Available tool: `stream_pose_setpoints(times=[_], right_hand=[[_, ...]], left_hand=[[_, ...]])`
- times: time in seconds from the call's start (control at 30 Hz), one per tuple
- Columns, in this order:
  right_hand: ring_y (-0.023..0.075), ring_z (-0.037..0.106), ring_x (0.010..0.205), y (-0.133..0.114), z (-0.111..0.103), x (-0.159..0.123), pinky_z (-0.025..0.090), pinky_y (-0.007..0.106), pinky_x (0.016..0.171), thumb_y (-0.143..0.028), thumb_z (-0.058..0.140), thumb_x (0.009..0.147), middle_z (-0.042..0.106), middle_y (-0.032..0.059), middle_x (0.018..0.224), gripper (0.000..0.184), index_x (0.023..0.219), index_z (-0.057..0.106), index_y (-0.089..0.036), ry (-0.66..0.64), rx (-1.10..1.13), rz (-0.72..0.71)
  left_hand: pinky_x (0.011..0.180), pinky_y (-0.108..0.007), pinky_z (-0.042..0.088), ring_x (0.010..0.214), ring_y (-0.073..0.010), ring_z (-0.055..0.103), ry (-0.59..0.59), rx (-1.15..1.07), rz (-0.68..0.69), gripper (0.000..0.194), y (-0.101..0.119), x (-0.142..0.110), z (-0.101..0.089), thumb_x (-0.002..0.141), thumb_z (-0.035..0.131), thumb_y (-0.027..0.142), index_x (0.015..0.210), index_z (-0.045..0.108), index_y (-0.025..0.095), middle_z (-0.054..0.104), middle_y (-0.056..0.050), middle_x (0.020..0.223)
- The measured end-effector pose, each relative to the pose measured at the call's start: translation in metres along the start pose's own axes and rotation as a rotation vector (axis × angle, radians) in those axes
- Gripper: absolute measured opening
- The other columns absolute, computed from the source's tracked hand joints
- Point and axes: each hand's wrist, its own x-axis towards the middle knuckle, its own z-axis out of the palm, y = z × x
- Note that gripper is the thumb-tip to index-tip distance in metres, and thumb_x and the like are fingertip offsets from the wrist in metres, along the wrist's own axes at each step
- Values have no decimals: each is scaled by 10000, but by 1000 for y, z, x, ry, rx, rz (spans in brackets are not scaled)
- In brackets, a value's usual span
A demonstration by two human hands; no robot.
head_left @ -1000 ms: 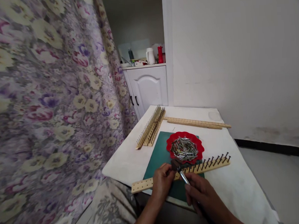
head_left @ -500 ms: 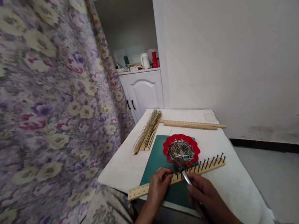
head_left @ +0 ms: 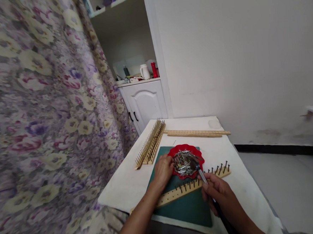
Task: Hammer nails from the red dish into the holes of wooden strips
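My right hand (head_left: 221,194) is wrapped round a hammer (head_left: 202,176) with a dark head, a silvery shaft and a black grip. The hammer's head is over the right part of a red scalloped bowl (head_left: 200,153) holding many loose nails (head_left: 184,161). At the bowl's left rim is my left hand (head_left: 163,168), its fingers curled inward; what the fingertips hold, if anything, is hidden. A pale wooden strip (head_left: 168,198) lies slanted in front of the bowl, with upright nails (head_left: 186,187) along its right part and bare holes to the left. My left forearm covers its left part.
A green mat (head_left: 187,210) lies under the strip and bowl on the white-covered table (head_left: 246,196). Nail-studded strips (head_left: 151,145) rest at the left, and more wooden strips (head_left: 197,133) lie at the back. A floral curtain (head_left: 53,119) hangs at the left.
My left hand has moved from the wooden strip up to the bowl's left rim. The hammer stays in my right hand. The whole view has shifted slightly.
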Motion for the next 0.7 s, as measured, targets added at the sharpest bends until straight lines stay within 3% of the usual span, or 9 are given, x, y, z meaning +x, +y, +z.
stream_pose_setpoints(times=[0.17, 0.33, 0.53, 0.7], right_hand=[[26, 364, 239, 3, 0, 1, 229, 136, 267, -453, 574, 817, 554, -91, 526, 296, 929, 497, -190, -2, -5, 6], [19, 355, 240, 5, -1, 5, 228, 128, 264, -421, 554, 832, 558, -95, 510, 253, 900, 501, -183, -3, -14, -3], [15, 349, 243, 5, -1, 6, 224, 125, 271, -379, 545, 836, 553, -99, 507, 206, 881, 507, -182, 1, -24, -20], [28, 344, 232, 5, -1, 5, 216, 140, 270, -392, 553, 825, 556, -100, 506, 214, 885, 498, -193, 7, -27, -16]], left_hand=[[783, -333, 404, 913, -245, 566, -49, 113, -18, 202, 3, 36, 14, 828, 477, 160, 851, 678, 158, 642, -116, 911], [817, -388, 397, 954, -300, 568, -69, 180, -23, 233, 10, 56, 27, 823, 472, 137, 852, 701, 105, 653, -186, 960], [816, -350, 408, 907, -258, 610, -79, 168, -40, 246, 18, 64, 34, 817, 458, 80, 867, 699, 99, 676, -181, 945], [726, -313, 418, 822, -237, 627, -71, 77, -32, 201, 13, 54, 30, 810, 480, 114, 817, 681, 110, 683, -157, 897]])
